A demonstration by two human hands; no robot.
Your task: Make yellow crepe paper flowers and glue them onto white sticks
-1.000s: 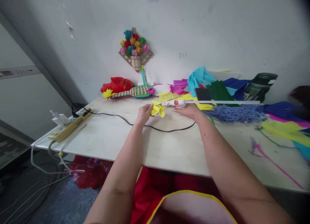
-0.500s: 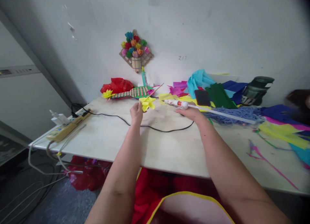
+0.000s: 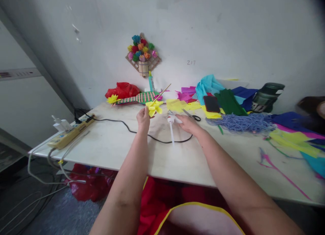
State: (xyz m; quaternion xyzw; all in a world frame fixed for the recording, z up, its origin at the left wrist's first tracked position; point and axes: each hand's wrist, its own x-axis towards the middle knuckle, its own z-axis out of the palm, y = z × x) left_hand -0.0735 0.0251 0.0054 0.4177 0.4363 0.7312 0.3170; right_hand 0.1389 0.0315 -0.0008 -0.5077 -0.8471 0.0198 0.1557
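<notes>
Here: cluttered pale table (image 3: 122,143), white wall (image 3: 228,31), paper flower (image 3: 154,108).

Soft, even light, brightest on the wall (image 3: 228,31) beyond the hands, leaves only faint shadows on the table (image 3: 114,143) under them; the flower (image 3: 154,107) in the left hand (image 3: 143,117) is sharp, the glue gun (image 3: 171,122) at the right hand (image 3: 185,121) motion-smeared, and far right of it the edges bend, blur and darken

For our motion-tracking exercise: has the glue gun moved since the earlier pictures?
Yes. The glue gun has swung left, away from the phone; its stick, earlier lying rightward below the phone, now points toward the person.
</notes>
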